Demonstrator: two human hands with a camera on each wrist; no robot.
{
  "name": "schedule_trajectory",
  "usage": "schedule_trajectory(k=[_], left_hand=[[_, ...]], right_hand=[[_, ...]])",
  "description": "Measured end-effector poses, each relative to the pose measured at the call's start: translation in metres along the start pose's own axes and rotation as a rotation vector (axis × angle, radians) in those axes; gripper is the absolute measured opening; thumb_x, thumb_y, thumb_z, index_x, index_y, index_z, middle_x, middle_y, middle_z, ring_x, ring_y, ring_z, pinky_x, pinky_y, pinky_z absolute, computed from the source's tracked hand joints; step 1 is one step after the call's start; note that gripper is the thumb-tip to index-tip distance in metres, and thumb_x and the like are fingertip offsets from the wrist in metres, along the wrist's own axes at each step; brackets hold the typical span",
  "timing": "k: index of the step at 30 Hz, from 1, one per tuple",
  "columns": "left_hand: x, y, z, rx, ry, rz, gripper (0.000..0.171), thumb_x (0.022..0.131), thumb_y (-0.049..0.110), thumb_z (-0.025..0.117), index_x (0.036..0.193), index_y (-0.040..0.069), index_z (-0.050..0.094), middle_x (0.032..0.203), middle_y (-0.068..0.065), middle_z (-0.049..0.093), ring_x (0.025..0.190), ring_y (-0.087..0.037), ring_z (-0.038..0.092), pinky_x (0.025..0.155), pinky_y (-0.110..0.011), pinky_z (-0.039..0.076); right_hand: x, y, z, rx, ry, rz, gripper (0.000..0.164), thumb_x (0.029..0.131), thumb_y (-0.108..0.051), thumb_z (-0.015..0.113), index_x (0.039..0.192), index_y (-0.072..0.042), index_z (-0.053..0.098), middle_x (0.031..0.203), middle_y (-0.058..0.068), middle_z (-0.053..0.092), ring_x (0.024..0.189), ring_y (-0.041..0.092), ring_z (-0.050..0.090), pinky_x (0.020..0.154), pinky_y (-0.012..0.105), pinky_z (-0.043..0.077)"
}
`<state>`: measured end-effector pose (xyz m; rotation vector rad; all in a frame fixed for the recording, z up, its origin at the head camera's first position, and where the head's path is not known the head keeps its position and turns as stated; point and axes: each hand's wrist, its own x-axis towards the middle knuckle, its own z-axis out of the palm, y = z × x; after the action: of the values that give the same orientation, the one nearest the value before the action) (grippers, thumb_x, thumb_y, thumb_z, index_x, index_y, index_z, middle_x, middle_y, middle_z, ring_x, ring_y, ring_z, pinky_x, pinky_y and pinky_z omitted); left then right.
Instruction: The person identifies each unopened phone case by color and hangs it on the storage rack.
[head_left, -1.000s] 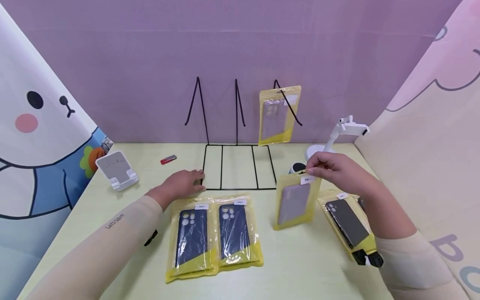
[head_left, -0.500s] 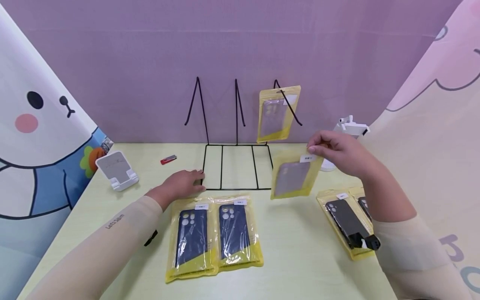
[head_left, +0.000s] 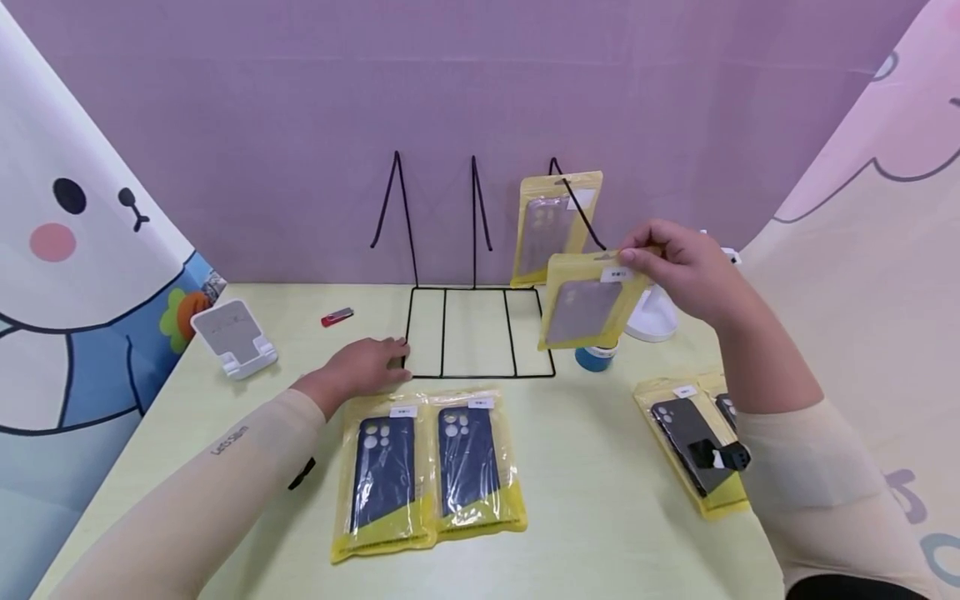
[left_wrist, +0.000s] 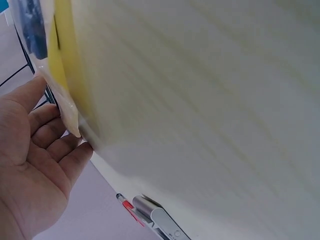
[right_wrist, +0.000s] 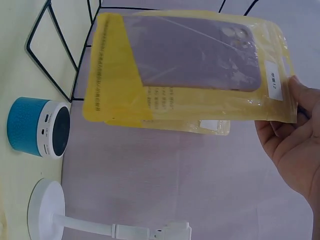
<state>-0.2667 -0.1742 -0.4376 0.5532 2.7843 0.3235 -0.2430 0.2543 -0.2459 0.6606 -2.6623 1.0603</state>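
With my right hand (head_left: 678, 271) I'm pinching the top corner of a yellow bag (head_left: 588, 312), and the lilac phone case (right_wrist: 192, 55) inside is showing through. I'm holding this bag in the air, label end up and tilting a little, just below the tip of the right prong (head_left: 583, 212) of the black wire rack (head_left: 480, 377). It's partly covering a second bag (head_left: 543, 229), which is hanging on that prong; whether the held bag is touching the prong I can't tell. My left hand (head_left: 365, 367) is resting at the rack's left edge, fingers loosely bending by the wire; I can't tell if they're really gripping it. Two bags with dark blue cases (head_left: 386, 475) are lying side by side on the counter (head_left: 585, 517), near my left hand. Bags with black cases (head_left: 686, 437) are lying on the right, partly hidden by my arm. A blue speaker (head_left: 596, 358) is standing below the held bag, near a white stand (head_left: 651, 321)
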Motion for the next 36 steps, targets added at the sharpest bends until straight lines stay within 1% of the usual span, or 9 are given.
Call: schedule_trajectory(k=[4,6,13,18,20,24,26,30,36], left_hand=[[-0.001,-0.001,0.000,-0.002,-0.001,0.000,0.062,0.098,0.043,0.057,0.150,0.012,0.042,0.158,-0.013,0.034,0.145,-0.036,0.031,0.116,-0.052,0.031],[-0.001,-0.001,0.000,0.001,0.001,0.004,0.062,0.098,0.043,0.056,0.150,0.012,0.042,0.158,-0.013,0.034,0.145,-0.036,0.031,0.116,-0.052,0.031],[-0.001,0.000,-0.001,0.005,0.001,0.000,0.062,0.098,0.043,0.057,0.149,0.012,0.043,0.157,-0.013,0.034,0.145,-0.037,0.032,0.116,-0.052,0.032],[-0.001,0.001,-0.002,-0.001,-0.003,0.001,0.062,0.097,0.043,0.057,0.149,0.012,0.043,0.157,-0.014,0.034,0.145,-0.036,0.032,0.116,-0.052,0.031],[-0.002,0.000,-0.002,-0.006,-0.005,-0.005,0.063,0.097,0.043,0.057,0.150,0.012,0.042,0.157,-0.014,0.034,0.145,-0.036,0.031,0.116,-0.052,0.031],[-0.002,0.000,-0.002,-0.009,-0.001,-0.006,0.062,0.097,0.043,0.057,0.150,0.012,0.042,0.157,-0.013,0.034,0.145,-0.036,0.031,0.116,-0.052,0.031],[-0.003,0.000,-0.002,-0.007,0.003,0.002,0.062,0.098,0.042,0.057,0.149,0.012,0.043,0.157,-0.014,0.035,0.145,-0.036,0.031,0.116,-0.052,0.031],[-0.003,0.000,-0.001,-0.002,0.008,0.020,0.061,0.098,0.041,0.057,0.149,0.010,0.043,0.156,-0.015,0.036,0.144,-0.037,0.032,0.116,-0.052,0.032],[-0.002,0.000,0.000,-0.007,0.009,0.022,0.062,0.098,0.042,0.057,0.149,0.011,0.043,0.156,-0.014,0.035,0.144,-0.036,0.032,0.116,-0.052,0.032]], right_hand=[[0.006,0.000,0.001,0.018,0.042,0.007,0.014,0.098,-0.021,0.060,0.103,-0.008,0.065,0.087,0.006,0.064,0.075,0.017,0.058,0.063,0.017,0.049],[0.009,0.001,0.002,0.022,0.049,0.007,0.015,0.098,-0.021,0.061,0.103,-0.008,0.065,0.087,0.006,0.064,0.074,0.019,0.058,0.062,0.018,0.049],[0.018,0.004,0.006,-0.012,0.004,0.043,0.020,0.099,-0.028,0.059,0.107,-0.011,0.064,0.091,0.007,0.063,0.078,0.021,0.057,0.065,0.021,0.048],[0.024,0.007,0.008,-0.023,-0.002,0.082,0.025,0.099,-0.033,0.058,0.109,-0.010,0.064,0.096,0.007,0.064,0.082,0.021,0.057,0.067,0.021,0.048],[0.027,0.007,0.008,-0.047,-0.006,0.093,0.028,0.099,-0.037,0.057,0.109,-0.011,0.063,0.096,0.007,0.064,0.083,0.021,0.056,0.066,0.022,0.047],[0.034,0.008,0.009,-0.117,-0.012,0.120,0.034,0.099,-0.044,0.055,0.109,-0.013,0.062,0.096,0.007,0.061,0.082,0.022,0.051,0.065,0.029,0.044],[0.038,0.008,0.009,-0.135,-0.019,0.141,0.037,0.099,-0.046,0.053,0.110,-0.012,0.061,0.097,0.008,0.061,0.084,0.022,0.051,0.067,0.032,0.044],[0.046,0.007,0.011,-0.145,-0.028,0.160,0.039,0.099,-0.047,0.052,0.111,-0.010,0.060,0.100,0.010,0.062,0.087,0.024,0.052,0.071,0.036,0.043],[0.056,0.009,0.010,-0.134,-0.012,0.159,0.037,0.099,-0.044,0.054,0.108,-0.010,0.060,0.098,0.009,0.061,0.086,0.022,0.051,0.072,0.035,0.043]])
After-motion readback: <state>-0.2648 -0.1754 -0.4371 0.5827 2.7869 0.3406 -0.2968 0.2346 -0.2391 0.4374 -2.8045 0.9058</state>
